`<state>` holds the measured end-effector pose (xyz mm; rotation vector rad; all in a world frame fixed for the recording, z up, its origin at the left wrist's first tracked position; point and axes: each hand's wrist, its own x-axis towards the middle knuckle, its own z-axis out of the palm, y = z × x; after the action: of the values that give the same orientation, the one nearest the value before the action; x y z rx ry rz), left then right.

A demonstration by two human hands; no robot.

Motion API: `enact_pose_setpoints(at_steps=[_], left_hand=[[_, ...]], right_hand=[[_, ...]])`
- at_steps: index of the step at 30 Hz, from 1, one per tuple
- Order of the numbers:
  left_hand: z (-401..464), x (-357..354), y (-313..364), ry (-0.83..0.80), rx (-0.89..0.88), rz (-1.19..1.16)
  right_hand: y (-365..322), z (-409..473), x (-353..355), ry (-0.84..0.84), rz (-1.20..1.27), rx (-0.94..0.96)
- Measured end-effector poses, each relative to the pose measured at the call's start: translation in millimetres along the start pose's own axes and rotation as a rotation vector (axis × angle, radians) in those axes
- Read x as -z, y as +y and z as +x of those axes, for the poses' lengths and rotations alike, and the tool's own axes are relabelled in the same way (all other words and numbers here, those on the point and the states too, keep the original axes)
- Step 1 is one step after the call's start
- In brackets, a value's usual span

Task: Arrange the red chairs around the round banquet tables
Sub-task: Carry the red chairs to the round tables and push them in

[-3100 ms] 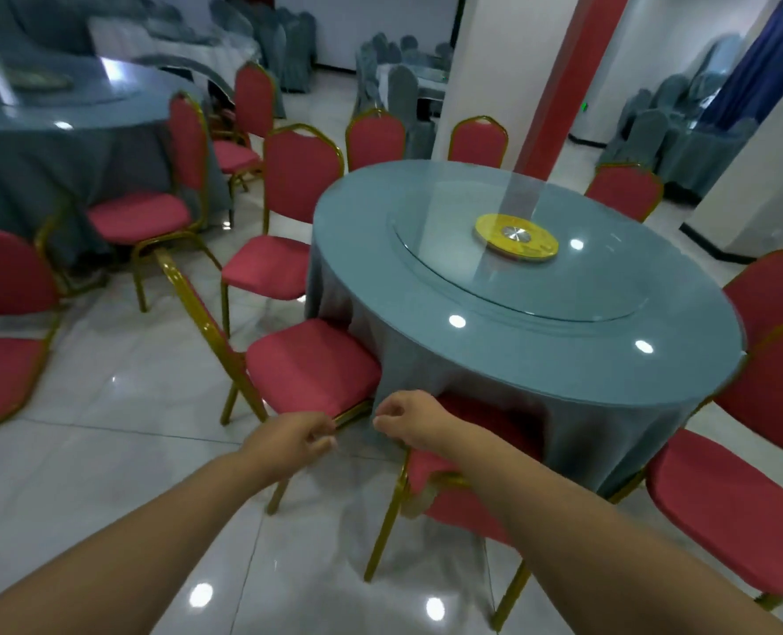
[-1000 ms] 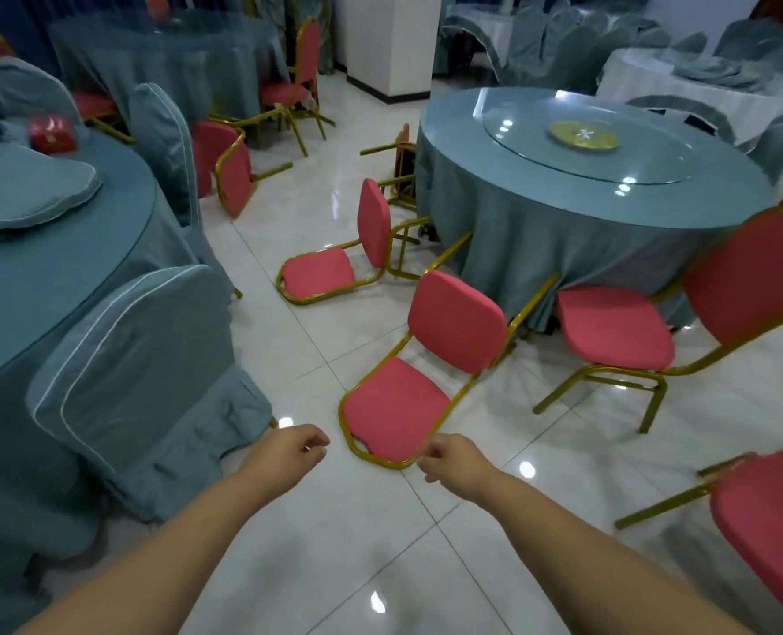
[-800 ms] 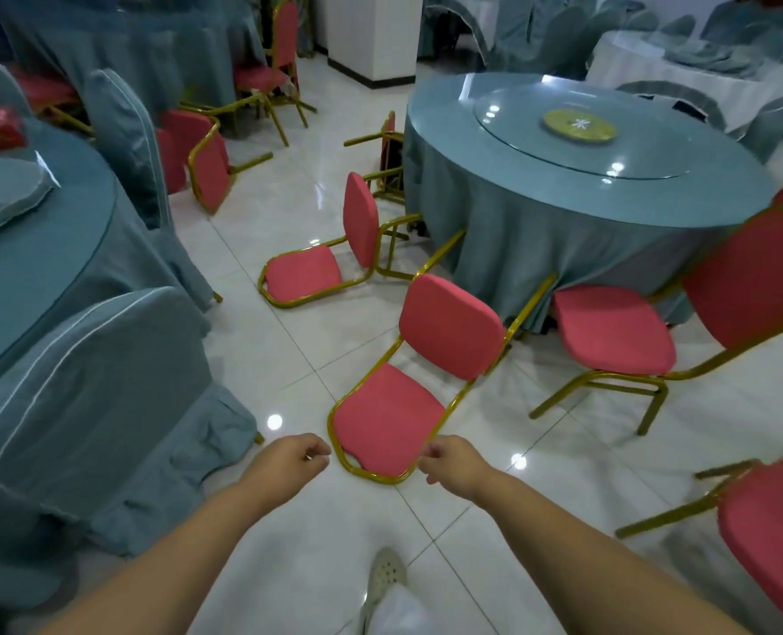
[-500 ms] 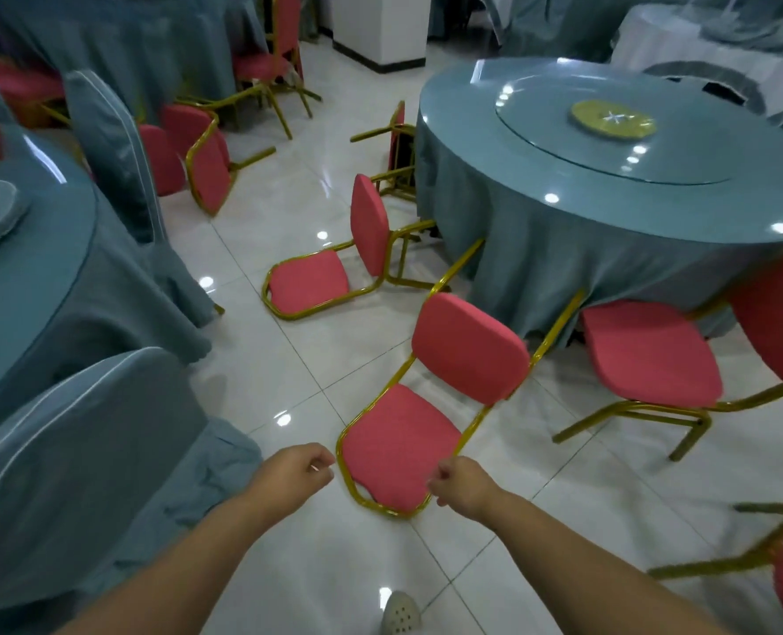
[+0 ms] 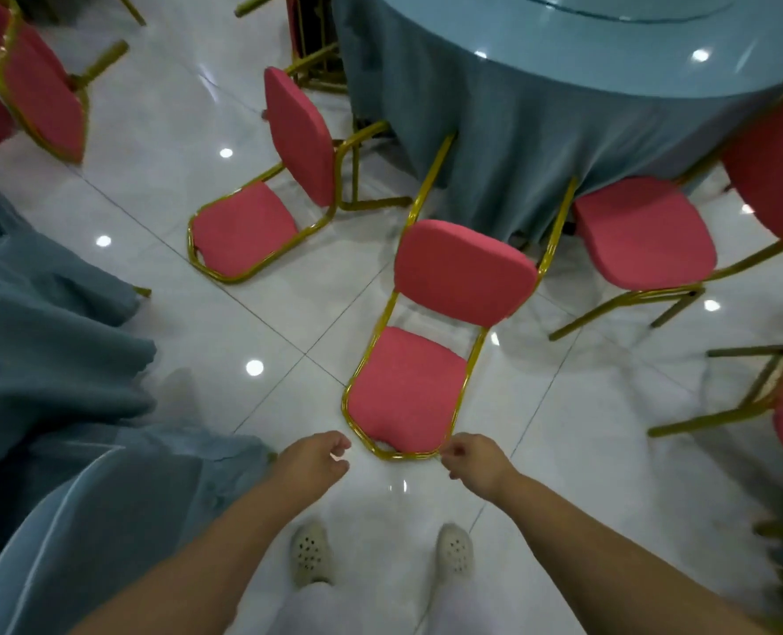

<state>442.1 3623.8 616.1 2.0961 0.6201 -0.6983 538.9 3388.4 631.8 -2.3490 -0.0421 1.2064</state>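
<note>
Red chair (image 5: 408, 387) lies toppled before both empty hands

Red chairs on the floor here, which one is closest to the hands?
The tipped-over chair lying on its back straight ahead; its gold-framed backrest sits between the left hand and right hand. The other tipped chair lies farther off, up left.

We held both bare forearms out ahead and downward, converging a little toward the middle. Our left hand (image 5: 316, 458) was loosely curled, fingers bent toward the thumb with a gap between them, gripping nothing. Our right hand (image 5: 472, 460) was likewise half-closed, knuckles up, thumb and forefinger nearly pinched, also holding nothing. The hands were apart, at about the same height. Our feet in pale perforated shoes (image 5: 311, 552) stood below.
</note>
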Motion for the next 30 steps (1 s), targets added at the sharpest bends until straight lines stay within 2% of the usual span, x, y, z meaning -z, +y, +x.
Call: enact_pose_setpoints(at_steps=[5, 12, 18, 24, 27, 30], left_hand=[[64.0, -18.5, -51.5, -0.136, 0.063, 0.044], [180.0, -122.2, -119.0, -0.289, 0.000, 0.293], [303.0, -219.4, -191.9, -0.275, -0.157, 0.619], [412.9, -309.3, -253.3, -0.260, -0.295, 0.776], [455.3, -343.1, -279.0, -0.164, -0.521, 0.787], [482.0, -366.9, -296.6, -0.081, -0.646, 0.933]], right_hand=[[11.3, 53.1, -61.0, -0.002, 0.003, -0.055], [83.0, 166.1, -134.8, -0.026, 0.032, -0.081], [167.7, 276.0, -205.7, 0.002, -0.001, -0.120], [222.1, 379.3, -271.9, 0.023, -0.041, -0.087], [240.8, 418.7, -292.2, 0.050, -0.051, -0.055], [261.3, 451.7, -305.4, 0.099, -0.148, -0.021]])
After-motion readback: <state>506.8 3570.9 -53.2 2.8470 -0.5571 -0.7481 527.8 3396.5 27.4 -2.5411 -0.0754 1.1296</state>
